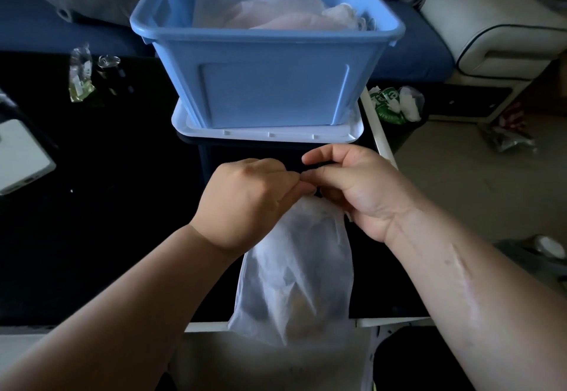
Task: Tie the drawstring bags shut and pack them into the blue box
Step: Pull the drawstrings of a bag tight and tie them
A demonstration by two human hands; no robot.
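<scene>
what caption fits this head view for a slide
Both hands, left hand and right hand, pinch the neck of a white drawstring bag before the blue box.

A translucent white bag (294,271) lies on the dark surface (122,222), neck gathered toward the box (264,62), its bottom overhanging the near edge. The blue box stands upright beyond it, holding pale bags (276,13).

Both forearms are bare to the frame's edge, no sleeves, watch or rings visible. The left hand (245,203) and right hand (352,188) wear no gloves; fingers (319,154) short-nailed.
</scene>
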